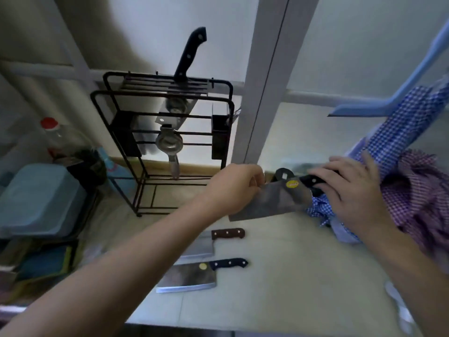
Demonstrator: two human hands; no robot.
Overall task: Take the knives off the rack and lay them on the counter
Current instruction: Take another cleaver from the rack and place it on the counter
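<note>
A black wire rack [220, 81] stands at the back of the counter [291, 276], with one black-handled knife [190, 53] still upright in its top slots. I hold a cleaver [274, 200] with a yellow sticker just above the counter, to the right of the rack. My right hand [349, 190] grips its black handle, and my left hand [233, 188] pinches the far end of its blade. Two cleavers lie flat on the counter nearer me: one with a brown handle [227, 234] and one with a black handle [192, 276].
A metal squeezer [170, 144] hangs on the rack's front. Checked cloths [413, 181] hang and pile at the right, touching the cleaver's handle end. A blue bin [36, 200] and a red-capped bottle [56, 135] stand at the left. A white window post [267, 76] rises behind.
</note>
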